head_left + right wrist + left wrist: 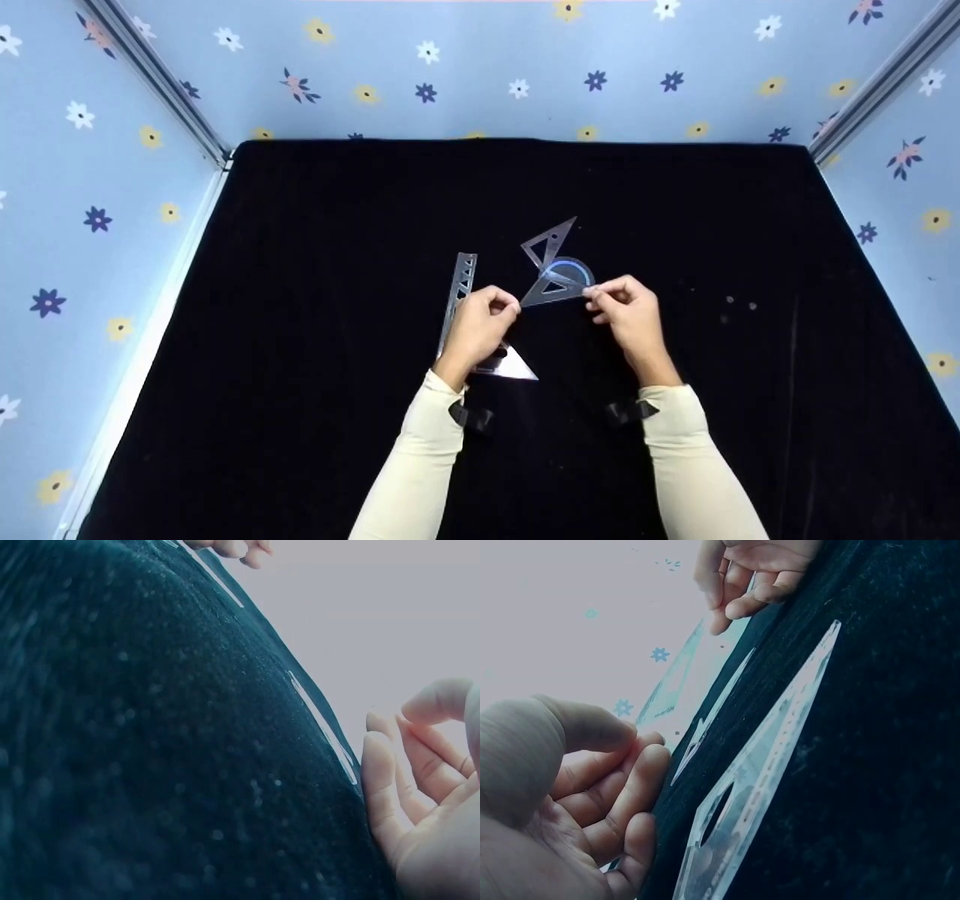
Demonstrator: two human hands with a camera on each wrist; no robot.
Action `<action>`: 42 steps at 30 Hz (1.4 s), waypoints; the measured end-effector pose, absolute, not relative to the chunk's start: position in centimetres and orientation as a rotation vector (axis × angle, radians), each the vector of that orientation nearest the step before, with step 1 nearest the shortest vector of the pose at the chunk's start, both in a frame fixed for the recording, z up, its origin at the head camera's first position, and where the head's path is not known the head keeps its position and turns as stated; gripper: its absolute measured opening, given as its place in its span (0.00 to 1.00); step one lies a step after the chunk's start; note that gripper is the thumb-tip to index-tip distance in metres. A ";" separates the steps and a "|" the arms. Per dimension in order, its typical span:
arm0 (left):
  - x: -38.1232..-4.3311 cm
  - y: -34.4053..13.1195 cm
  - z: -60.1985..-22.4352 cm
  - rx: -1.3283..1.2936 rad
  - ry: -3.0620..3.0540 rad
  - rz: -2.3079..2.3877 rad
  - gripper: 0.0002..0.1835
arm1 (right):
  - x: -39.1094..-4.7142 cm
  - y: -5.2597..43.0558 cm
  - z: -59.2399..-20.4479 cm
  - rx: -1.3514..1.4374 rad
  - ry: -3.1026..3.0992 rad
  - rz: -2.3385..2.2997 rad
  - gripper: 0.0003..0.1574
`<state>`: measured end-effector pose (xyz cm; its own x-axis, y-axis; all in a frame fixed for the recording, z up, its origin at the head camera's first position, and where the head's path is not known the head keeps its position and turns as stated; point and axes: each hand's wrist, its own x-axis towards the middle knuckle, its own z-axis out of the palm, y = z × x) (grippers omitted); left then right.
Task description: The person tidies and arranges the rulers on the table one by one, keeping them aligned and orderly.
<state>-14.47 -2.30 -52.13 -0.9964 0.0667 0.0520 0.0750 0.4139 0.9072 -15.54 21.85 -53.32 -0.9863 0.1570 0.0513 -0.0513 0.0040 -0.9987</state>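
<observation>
The walls (480,30) are pale blue, printed with scattered white, yellow and navy flowers and pink sprigs with dark leaves. The corner poles (160,75) are silver-grey. The cloth (337,262) is black. Both sleeves (420,457) are cream, the wrist straps (634,412) black. The ruler (455,292) and triangles (553,247) are clear and greyish, one triangle (517,365) shining white; the clear protractor (570,262) carries a bright blue arc.
</observation>
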 end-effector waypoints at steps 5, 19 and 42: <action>-14.4 -2.2 -52.0 -0.141 -2.634 -1.706 0.02 | -15.5 21.9 -53.3 -0.128 -2.101 2.140 0.04; -14.5 -2.0 -52.1 -0.147 -2.544 -1.824 0.03 | -15.3 21.8 -53.2 -0.133 -2.049 2.171 0.04; -14.5 -1.9 -52.1 -0.226 -2.446 -1.945 0.09 | -15.7 22.4 -52.5 -0.047 -2.124 2.193 0.03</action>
